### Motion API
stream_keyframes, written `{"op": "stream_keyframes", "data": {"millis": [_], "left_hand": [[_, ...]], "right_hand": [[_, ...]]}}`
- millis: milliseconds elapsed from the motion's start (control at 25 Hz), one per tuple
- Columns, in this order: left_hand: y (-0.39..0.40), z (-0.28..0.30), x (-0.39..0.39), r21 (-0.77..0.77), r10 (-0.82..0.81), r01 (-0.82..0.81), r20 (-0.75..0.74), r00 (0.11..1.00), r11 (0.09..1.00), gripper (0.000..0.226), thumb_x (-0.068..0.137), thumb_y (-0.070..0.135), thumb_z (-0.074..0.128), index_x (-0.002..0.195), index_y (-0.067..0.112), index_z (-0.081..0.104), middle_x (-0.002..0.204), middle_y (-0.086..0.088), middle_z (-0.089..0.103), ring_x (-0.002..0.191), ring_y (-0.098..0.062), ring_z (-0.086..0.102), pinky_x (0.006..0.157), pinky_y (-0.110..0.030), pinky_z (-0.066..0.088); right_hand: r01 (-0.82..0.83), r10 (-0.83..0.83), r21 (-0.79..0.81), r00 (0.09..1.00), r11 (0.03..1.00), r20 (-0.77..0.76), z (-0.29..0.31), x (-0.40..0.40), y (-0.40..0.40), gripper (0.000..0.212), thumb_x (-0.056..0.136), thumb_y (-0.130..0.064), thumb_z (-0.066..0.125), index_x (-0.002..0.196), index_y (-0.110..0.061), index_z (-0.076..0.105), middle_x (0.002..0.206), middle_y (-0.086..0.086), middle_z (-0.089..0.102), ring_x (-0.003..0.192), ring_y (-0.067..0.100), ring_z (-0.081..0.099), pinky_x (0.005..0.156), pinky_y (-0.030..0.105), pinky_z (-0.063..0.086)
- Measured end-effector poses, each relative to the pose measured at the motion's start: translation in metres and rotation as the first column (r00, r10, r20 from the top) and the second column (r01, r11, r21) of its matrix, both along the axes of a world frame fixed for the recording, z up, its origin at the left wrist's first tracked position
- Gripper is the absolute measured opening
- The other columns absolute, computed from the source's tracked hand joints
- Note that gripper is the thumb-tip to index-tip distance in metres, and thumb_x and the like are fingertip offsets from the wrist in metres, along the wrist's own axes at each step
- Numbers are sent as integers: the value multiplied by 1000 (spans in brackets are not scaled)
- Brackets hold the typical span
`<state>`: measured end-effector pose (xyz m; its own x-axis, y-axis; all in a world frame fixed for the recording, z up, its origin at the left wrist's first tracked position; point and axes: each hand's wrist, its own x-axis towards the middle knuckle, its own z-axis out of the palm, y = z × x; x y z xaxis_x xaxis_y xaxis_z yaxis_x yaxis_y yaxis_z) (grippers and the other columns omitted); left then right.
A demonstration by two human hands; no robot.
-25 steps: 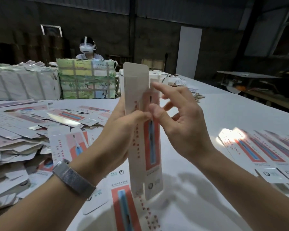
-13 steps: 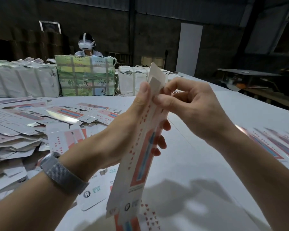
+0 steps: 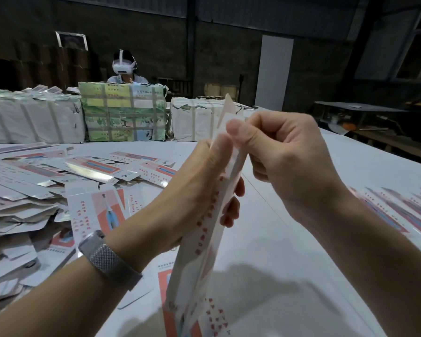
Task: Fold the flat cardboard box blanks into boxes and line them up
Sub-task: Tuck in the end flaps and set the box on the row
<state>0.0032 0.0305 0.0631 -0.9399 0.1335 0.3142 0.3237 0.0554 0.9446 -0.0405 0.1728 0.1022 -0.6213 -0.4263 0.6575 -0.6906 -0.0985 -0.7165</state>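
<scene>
Box blank [image 3: 199,242]: long, narrow, held up above the white table [image 3: 289,251], tilted, top end near eye level, bottom end low by the table edge.
Left hand [image 3: 195,188]: wrapped round the middle of the blank, thumb on the near face, fingertips showing past the far edge.
Right hand [image 3: 284,156]: fingers curled, thumb and forefinger pinching the top flap [image 3: 229,110].
Step in hand: likely folding the top flap in to close that end.
Doing it well: crease along the scored line, keep the left grip light so the tube stays open, tuck the flap squarely.
Loose blanks [image 3: 46,190]: heaped on the left.
Row of pieces [image 3: 399,210]: laid out on the right; folded or flat, cannot tell.
</scene>
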Motion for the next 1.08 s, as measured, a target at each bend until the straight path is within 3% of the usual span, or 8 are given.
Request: {"op": "stream_keyframes", "data": {"millis": [120,240,360,440,560,760,920,1080], "left_hand": [[0,-2,-4,56,61,-58,-67,996,997,85,58,49,78,128,13,48,86,-10,64,71,-20,67,63,-40,60],[-4,-1,-3,149,74,-66,-49,996,987,70,58,46,78,117,13,59,85,-6,67,73,-17,67,65,-32,58],[-3,3,3,288,-44,44,-6,999,956,49,78,51,71,110,13,71,94,-18,69,82,-27,69,71,-34,61],[3,3,5,284,52,-45,-15,999,958,52,84,54,62,115,13,71,102,-23,71,88,-34,72,76,-41,62],[10,2,5,223,318,-289,-102,943,931,46,88,54,63,107,13,72,92,-16,75,82,-33,75,70,-45,61],[9,2,0,157,515,-492,-319,796,857,38,96,44,59,127,31,41,103,6,72,90,-15,74,78,-48,62],[10,-1,-2,-4,402,-442,-409,819,897,49,93,49,55,136,38,34,108,21,67,96,-2,70,77,-23,59],[9,-6,-5,179,314,-263,-403,859,948,47,100,28,47,138,41,22,117,5,68,103,-10,71,79,-22,57]], "right_hand": [[-10,7,-94,1000,996,-31,-6,4,-6,31,87,-35,63,83,-4,59,62,8,59,55,25,65,43,39,54],[53,-59,-190,998,980,-25,-14,-5,-10,19,93,-35,59,103,-19,53,71,2,52,65,13,57,54,27,48],[26,-14,-130,995,991,95,-34,-8,-20,27,94,-38,49,120,-32,46,101,6,55,91,14,62,68,32,56],[-125,149,-166,979,978,141,-48,-3,-28,38,97,-37,47,134,-35,39,119,1,59,112,18,64,86,39,58],[-243,287,-259,947,935,146,-52,4,-31,50,103,-28,41,150,-31,24,131,-3,62,119,19,63,94,35,55],[-219,324,-340,900,914,293,-46,4,-29,40,104,-20,41,140,-37,42,126,-3,67,116,22,65,96,40,55],[-244,366,-345,862,906,351,-49,8,-31,49,99,-30,45,144,-43,31,121,1,69,111,26,67,93,44,57],[-321,475,-413,806,852,353,-48,7,-30,47,96,-23,41,138,-43,40,127,11,64,115,32,64,99,51,51]]}}
